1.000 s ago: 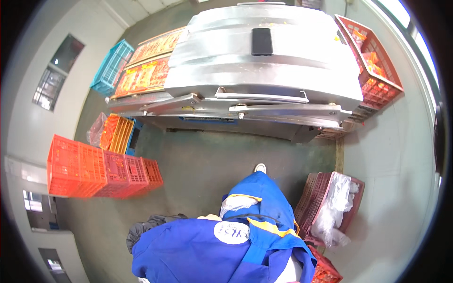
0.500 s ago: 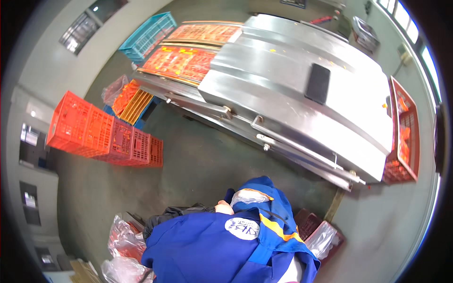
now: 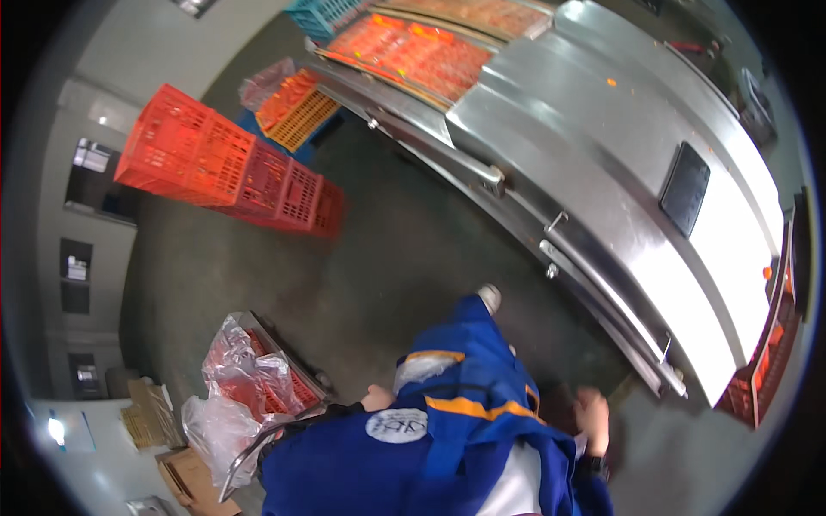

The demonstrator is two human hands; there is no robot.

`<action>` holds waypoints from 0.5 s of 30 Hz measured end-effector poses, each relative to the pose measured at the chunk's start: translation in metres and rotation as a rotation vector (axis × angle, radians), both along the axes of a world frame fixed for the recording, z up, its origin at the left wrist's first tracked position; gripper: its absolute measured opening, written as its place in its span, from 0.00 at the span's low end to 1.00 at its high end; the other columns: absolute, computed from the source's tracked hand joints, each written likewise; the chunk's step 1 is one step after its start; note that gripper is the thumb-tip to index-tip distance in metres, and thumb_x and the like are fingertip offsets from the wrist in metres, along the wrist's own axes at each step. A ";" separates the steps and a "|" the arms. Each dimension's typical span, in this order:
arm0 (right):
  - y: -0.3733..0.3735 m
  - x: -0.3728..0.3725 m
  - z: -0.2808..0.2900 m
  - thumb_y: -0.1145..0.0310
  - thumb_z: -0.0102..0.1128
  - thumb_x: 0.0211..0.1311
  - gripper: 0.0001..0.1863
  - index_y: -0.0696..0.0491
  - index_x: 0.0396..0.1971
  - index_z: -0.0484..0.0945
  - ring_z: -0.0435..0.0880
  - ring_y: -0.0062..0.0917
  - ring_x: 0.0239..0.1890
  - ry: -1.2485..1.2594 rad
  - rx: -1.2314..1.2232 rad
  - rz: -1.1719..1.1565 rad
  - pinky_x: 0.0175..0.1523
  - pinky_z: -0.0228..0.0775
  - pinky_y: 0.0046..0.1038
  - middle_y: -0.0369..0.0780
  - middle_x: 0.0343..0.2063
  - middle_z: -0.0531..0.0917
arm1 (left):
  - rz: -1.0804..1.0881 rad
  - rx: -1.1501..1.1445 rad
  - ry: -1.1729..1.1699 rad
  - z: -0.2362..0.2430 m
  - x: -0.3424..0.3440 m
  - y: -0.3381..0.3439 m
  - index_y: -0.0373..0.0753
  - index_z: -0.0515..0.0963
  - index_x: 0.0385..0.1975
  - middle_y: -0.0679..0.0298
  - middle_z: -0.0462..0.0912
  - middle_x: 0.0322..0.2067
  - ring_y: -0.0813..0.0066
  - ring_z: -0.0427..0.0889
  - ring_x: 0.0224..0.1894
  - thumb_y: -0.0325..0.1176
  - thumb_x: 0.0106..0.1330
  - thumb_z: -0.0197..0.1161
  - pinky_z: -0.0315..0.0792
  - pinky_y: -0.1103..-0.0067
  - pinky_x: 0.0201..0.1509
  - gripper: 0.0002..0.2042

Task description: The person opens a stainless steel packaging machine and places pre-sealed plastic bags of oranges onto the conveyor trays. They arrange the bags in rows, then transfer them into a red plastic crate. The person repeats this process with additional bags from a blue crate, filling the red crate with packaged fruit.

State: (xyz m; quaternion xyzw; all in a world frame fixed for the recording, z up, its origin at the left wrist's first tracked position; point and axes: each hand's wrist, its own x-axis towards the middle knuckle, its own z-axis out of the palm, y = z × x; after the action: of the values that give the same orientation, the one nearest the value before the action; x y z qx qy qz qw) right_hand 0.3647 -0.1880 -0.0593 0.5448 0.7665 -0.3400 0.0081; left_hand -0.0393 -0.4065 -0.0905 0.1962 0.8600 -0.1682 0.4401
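My left hand (image 3: 377, 398) shows just past the dark sleeve at the left side of my blue apron (image 3: 482, 370). Most of its fingers are hidden, so I cannot tell whether it is open or closed. On the other side, my right hand (image 3: 592, 417) is down beside the apron, over the floor. Its fingers look bent but are smeared by motion; no object shows in it. Nearest to the left hand is a low cart with red crates and clear plastic bags (image 3: 258, 370). A white-tipped shoe (image 3: 490, 297) sticks out ahead of the apron.
A long steel machine (image 3: 594, 129) runs across the right, with a dark phone (image 3: 686, 189) on its cover and orange pieces on its belt (image 3: 413, 56). Red crates (image 3: 232, 168) are stacked at left. Beyond them sits a yellow crate (image 3: 301, 120). Another red crate (image 3: 761, 370) stands at the machine's right end.
The view has shifted: machine and phone now sit further right, the red stack higher. My right hand has come into view, the left shows more fully, and a shoe appears ahead.
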 end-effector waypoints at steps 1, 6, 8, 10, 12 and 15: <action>0.020 -0.022 0.004 0.77 0.54 0.54 0.11 0.59 0.38 0.78 0.83 0.38 0.36 0.050 0.124 -0.021 0.41 0.75 0.31 0.48 0.33 0.82 | 0.042 -0.029 0.043 -0.001 -0.009 0.005 0.45 0.78 0.40 0.50 0.80 0.40 0.54 0.80 0.45 0.42 0.56 0.56 0.73 0.64 0.47 0.15; 0.046 -0.094 -0.022 0.79 0.55 0.53 0.14 0.61 0.42 0.77 0.83 0.24 0.39 0.173 -0.228 -0.297 0.46 0.73 0.24 0.44 0.35 0.83 | 0.279 -0.245 0.337 0.000 -0.048 0.047 0.46 0.79 0.42 0.51 0.80 0.42 0.56 0.79 0.47 0.44 0.55 0.58 0.73 0.65 0.49 0.16; 0.063 -0.130 -0.017 0.78 0.56 0.54 0.14 0.60 0.42 0.78 0.82 0.23 0.40 0.179 -0.275 -0.334 0.47 0.73 0.24 0.44 0.36 0.83 | 0.116 -0.307 0.145 0.019 -0.097 0.075 0.49 0.79 0.46 0.54 0.79 0.46 0.61 0.78 0.51 0.48 0.54 0.60 0.72 0.68 0.52 0.20; 0.090 -0.175 0.000 0.77 0.57 0.54 0.14 0.60 0.43 0.78 0.82 0.23 0.41 0.163 -0.265 -0.292 0.47 0.73 0.23 0.42 0.36 0.84 | -0.408 0.584 -0.380 -0.001 -0.186 0.059 0.45 0.79 0.41 0.56 0.80 0.42 0.61 0.78 0.45 0.47 0.52 0.62 0.72 0.70 0.49 0.19; 0.109 -0.235 0.043 0.76 0.56 0.55 0.14 0.59 0.44 0.77 0.81 0.22 0.41 0.207 -0.380 -0.286 0.47 0.72 0.24 0.40 0.36 0.83 | -0.884 0.477 -0.543 0.038 -0.260 0.138 0.42 0.80 0.37 0.57 0.81 0.36 0.59 0.79 0.40 0.45 0.50 0.64 0.73 0.70 0.44 0.17; 0.145 -0.306 0.093 0.76 0.53 0.57 0.14 0.59 0.43 0.76 0.78 0.20 0.40 0.374 -0.383 -0.327 0.47 0.70 0.23 0.39 0.35 0.82 | -1.004 0.575 -0.180 0.104 -0.328 0.255 0.41 0.82 0.24 0.56 0.82 0.25 0.58 0.82 0.31 0.45 0.47 0.65 0.74 0.69 0.33 0.14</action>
State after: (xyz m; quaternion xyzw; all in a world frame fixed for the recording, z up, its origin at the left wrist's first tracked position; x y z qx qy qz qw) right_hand 0.0588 -0.0431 0.0337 0.5777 0.5789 -0.5691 -0.0855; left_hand -0.3671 -0.1514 0.0138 0.7047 0.6320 -0.0985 0.3071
